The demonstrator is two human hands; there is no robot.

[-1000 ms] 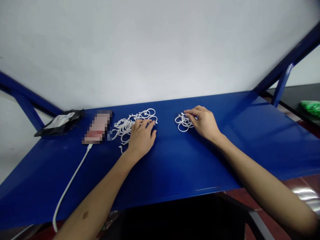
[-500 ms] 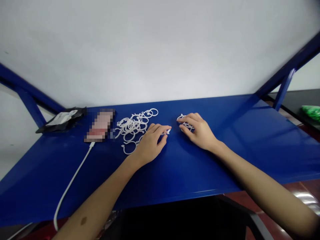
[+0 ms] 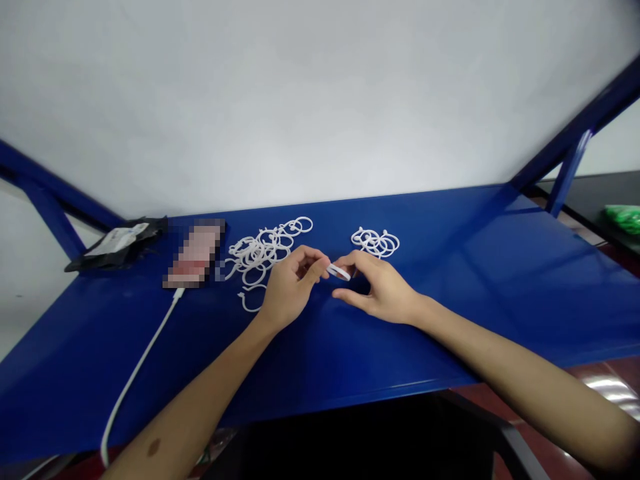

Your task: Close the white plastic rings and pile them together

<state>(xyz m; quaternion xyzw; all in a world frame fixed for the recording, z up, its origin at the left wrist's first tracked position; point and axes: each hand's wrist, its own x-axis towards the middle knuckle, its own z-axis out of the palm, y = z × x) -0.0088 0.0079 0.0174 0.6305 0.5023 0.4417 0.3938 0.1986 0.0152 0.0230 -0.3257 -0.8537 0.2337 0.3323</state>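
Observation:
One white plastic ring is held between my two hands just above the blue table. My left hand pinches its left end with fingers curled. My right hand pinches its right end between thumb and forefinger. A large loose pile of white rings lies behind my left hand. A small pile of white rings lies behind my right hand.
A blurred phone with a white cable lies left of the large pile. A black packet sits at the far left edge. Blue frame struts rise at both sides. A green object lies on a dark surface at right.
My left hand drew one ring out of the large pile toward the middle. My right hand left the small pile and came in to grip the ring's other end.

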